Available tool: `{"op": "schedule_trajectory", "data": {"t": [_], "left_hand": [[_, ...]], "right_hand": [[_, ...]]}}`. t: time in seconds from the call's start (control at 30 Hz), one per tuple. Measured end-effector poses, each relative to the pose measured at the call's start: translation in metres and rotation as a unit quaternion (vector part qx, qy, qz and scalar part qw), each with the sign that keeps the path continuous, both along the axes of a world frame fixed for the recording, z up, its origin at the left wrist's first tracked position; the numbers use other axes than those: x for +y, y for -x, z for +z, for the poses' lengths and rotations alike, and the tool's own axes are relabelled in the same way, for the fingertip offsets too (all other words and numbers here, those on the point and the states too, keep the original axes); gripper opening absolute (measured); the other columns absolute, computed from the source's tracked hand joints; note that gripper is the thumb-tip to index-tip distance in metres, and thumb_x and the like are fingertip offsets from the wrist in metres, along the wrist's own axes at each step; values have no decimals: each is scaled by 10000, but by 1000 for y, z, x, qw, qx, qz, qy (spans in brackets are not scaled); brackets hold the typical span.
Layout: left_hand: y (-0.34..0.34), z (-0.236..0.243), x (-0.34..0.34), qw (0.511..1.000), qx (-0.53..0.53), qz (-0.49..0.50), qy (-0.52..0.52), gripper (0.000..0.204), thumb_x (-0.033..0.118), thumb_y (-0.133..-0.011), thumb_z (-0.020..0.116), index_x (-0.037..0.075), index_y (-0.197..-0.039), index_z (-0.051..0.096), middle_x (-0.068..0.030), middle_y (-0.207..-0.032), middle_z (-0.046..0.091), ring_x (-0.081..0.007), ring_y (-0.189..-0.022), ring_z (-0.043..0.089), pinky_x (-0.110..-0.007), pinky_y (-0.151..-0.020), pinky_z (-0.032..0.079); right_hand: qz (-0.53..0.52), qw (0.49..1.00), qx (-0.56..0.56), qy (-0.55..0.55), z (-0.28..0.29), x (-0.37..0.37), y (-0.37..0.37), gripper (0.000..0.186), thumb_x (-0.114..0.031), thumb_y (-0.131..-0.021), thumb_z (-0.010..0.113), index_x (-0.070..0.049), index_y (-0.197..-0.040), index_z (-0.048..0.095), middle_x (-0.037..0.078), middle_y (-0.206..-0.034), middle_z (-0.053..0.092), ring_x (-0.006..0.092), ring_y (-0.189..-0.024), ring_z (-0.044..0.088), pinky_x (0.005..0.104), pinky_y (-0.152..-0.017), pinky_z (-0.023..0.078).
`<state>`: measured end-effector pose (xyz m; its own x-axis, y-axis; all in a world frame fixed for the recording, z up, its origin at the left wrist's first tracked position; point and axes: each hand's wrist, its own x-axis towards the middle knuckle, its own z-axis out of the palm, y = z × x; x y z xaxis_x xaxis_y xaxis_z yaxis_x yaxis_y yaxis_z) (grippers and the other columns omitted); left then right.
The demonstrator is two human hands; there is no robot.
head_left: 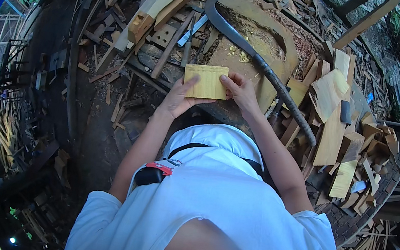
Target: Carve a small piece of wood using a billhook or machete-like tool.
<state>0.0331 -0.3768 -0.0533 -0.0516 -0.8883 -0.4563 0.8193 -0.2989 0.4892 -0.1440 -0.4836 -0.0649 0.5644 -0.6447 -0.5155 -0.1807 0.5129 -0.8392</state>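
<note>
Between my two hands is a small rectangular block of yellowish wood [207, 82], held up in front of my waist. My left hand [179, 95] grips its left end, thumb on the face and fingers underneath. At the right end, my right hand [241, 91] pinches the edge near the upper corner. A long curved blade with a dark handle [268, 73] lies just beyond, across a worn wooden chopping block [280, 29] scattered with pale shavings.
Left of the block lie a hammer [172, 49], a chisel-like tool [187, 51] and a thick shaped timber [155, 8]. Cut wood pieces [330, 128] are heaped on the right, with a dark tool head [346, 112] among them. Scrap wood litters the ground.
</note>
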Motion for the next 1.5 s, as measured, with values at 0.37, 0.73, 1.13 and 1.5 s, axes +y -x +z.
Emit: {"op": "schedule_trajectory", "data": {"t": [0.37,0.73,1.13,1.5], "left_hand": [[-4,-8,-8,928,-358,95,-31,294,50,-888,648,-18,-1168,586,-121,-1054,667,-228,-927,675,-351,-817,559],[-14,-14,-28,807,-574,-17,-140,277,85,-820,656,-25,-1072,620,-134,-914,700,-222,-807,708,-338,-631,579],[-12,-28,-4,958,-192,116,-179,354,103,-913,604,-28,-1229,513,-172,-1111,630,-306,-965,680,-442,-733,634],[-46,-47,-12,958,-142,72,-237,384,165,-893,648,-3,-1217,530,-156,-1101,634,-275,-968,669,-405,-717,633]], "right_hand": [[35,921,145,360,-19,-19,11,270,-172,-922,596,-18,-1139,642,107,-1020,637,232,-907,600,348,-802,495],[90,717,398,566,-48,-75,40,494,-192,-868,625,-121,-1338,490,121,-1163,542,329,-1060,531,415,-844,477],[128,875,236,404,-6,-10,44,403,-340,-983,483,-151,-1339,475,235,-1024,659,430,-900,645,482,-780,522],[209,843,240,434,-16,15,45,547,-240,-980,479,-291,-1497,308,223,-941,655,429,-776,645,506,-682,519]]}}
